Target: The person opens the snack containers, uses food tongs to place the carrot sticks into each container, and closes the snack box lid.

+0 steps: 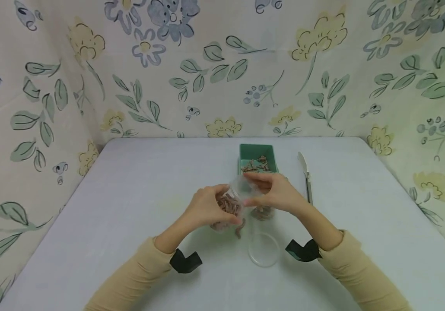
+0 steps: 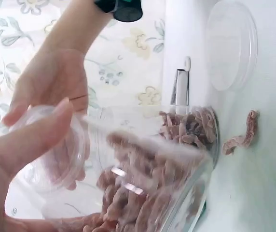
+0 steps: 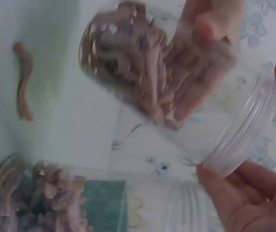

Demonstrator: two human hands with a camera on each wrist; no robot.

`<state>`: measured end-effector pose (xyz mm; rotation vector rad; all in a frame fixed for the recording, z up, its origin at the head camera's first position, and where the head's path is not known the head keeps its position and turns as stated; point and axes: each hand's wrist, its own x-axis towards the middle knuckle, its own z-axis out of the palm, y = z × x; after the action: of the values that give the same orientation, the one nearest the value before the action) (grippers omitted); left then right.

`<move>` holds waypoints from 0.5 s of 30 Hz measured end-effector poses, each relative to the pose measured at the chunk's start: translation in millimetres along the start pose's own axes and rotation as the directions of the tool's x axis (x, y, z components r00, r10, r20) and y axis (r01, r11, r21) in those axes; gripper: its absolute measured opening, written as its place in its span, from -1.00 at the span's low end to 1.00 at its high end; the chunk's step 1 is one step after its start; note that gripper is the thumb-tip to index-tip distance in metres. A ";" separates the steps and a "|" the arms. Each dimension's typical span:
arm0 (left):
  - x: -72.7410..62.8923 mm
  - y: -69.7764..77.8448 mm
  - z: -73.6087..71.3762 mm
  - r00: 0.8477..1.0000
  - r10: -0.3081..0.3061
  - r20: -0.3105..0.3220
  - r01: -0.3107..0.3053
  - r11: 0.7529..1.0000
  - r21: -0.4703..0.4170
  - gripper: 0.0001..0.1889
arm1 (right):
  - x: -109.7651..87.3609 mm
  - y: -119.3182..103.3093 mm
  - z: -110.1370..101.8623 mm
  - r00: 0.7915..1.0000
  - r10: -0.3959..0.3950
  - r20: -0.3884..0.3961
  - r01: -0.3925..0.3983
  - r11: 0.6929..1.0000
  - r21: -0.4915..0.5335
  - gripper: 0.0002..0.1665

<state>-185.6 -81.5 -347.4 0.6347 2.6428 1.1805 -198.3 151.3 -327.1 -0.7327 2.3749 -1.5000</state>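
My left hand (image 1: 206, 206) grips the body of a clear plastic jar (image 2: 143, 188), tilted above the table and partly filled with brown dried strips. At its mouth my right hand (image 1: 278, 193) holds the ridged clear rim (image 3: 246, 130) between thumb and fingers. I cannot tell whether a lid sits on that rim. A second clear jar (image 3: 143, 203) with similar strips stands upright below the right hand, its threaded neck showing. On the table, a single brown strip (image 1: 239, 229) lies near the held jar. A round clear lid (image 1: 264, 249) lies closer to me.
Behind the hands stands a green tray (image 1: 256, 149) holding several brown strips. To its right lie metal tongs (image 1: 309, 183). The white tabletop (image 1: 148, 172) reaches back to a floral curtain (image 1: 222, 86).
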 end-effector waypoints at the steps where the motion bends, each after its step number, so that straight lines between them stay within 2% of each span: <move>1: -0.4 0.8 -0.2 1.000 0.001 -0.017 -0.001 1.000 -0.018 -0.07 | -0.6 -1.5 -0.2 1.000 0.008 -0.014 -0.008 1.000 -0.006 -0.08; 2: -0.6 0.9 -0.7 1.000 0.011 -0.017 -0.012 0.999 -0.047 -0.11 | -1.5 -3.6 -1.7 1.000 0.004 -0.015 -0.004 1.000 -0.002 -0.06; 4: -1.4 -0.1 -3.7 0.998 0.060 0.030 -0.055 0.988 -0.147 -0.19 | -2.9 -5.5 -7.9 0.999 -0.041 0.004 0.041 0.999 0.027 0.02; 6: -2.8 -0.6 -7.9 0.986 0.101 0.130 -0.058 0.953 -0.298 -0.26 | -3.5 -6.3 -16.0 0.990 -0.122 0.063 0.113 0.984 0.139 0.09; 7: -3.6 -0.7 -10.1 0.974 0.125 0.189 -0.047 0.927 -0.371 -0.28 | -3.0 -5.9 -19.5 0.978 -0.182 0.104 0.158 0.966 0.207 0.12; 8: -3.8 -1.3 -11.6 0.958 0.149 0.246 -0.030 0.901 -0.432 -0.29 | -1.7 -4.9 -22.3 0.956 -0.250 0.152 0.200 0.938 0.282 0.12; 10: -4.2 -1.7 -13.2 0.921 0.200 0.335 0.008 0.849 -0.529 -0.23 | 2.0 -2.5 -24.1 0.892 -0.379 0.245 0.259 0.875 0.410 0.05; 12: -3.9 -2.1 -12.9 0.893 0.230 0.386 0.041 0.815 -0.578 -0.12 | 6.3 -0.8 -22.0 0.817 -0.479 0.320 0.287 0.820 0.495 -0.04; 13: -3.4 -2.5 -12.2 0.884 0.252 0.394 0.038 0.801 -0.597 -0.08 | 8.1 -0.3 -20.0 0.792 -0.509 0.338 0.303 0.807 0.507 -0.10; 14: -3.2 -2.7 -11.4 0.881 0.263 0.394 0.037 0.791 -0.611 -0.06 | 9.1 -0.1 -18.0 0.778 -0.525 0.345 0.313 0.800 0.511 -0.15; 15: -3.2 -2.6 -10.6 0.884 0.266 0.385 0.032 0.787 -0.616 -0.08 | 9.5 0.3 -16.1 0.775 -0.534 0.339 0.333 0.799 0.500 -0.17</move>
<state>-187.0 -91.5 -342.3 0.8263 1.7056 1.5786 -213.7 158.8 -319.6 -1.4245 1.5089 -1.6758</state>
